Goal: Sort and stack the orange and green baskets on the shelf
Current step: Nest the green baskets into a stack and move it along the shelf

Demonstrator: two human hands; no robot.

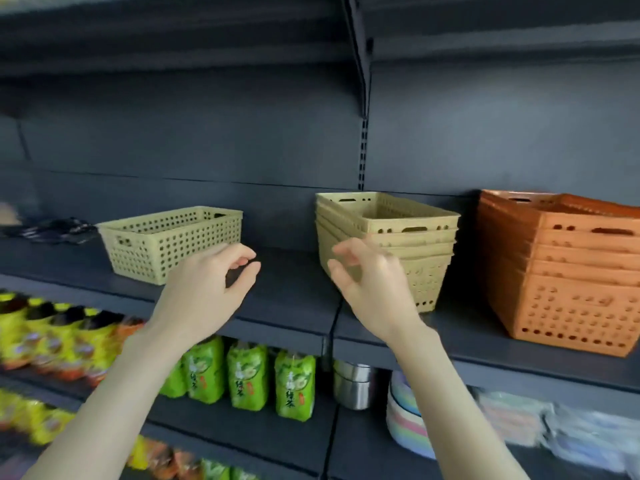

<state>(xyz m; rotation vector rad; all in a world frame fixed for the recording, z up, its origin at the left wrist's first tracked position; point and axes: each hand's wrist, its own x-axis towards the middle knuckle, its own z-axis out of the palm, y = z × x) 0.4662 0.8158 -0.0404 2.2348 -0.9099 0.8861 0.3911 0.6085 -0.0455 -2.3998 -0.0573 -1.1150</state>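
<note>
Head: right hand near green stack

Steel tins between green tea bottles and stacked pastel bowls

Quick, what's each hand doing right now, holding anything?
Left hand: open, fingers loosely curled, holding nothing.
Right hand: open, empty, in front of the green basket stack.

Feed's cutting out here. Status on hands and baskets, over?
Both open, empty: left hand, right hand. One lone basket left of green stack, unstacked. Then orange stack far right. No obstruction seen.
</note>
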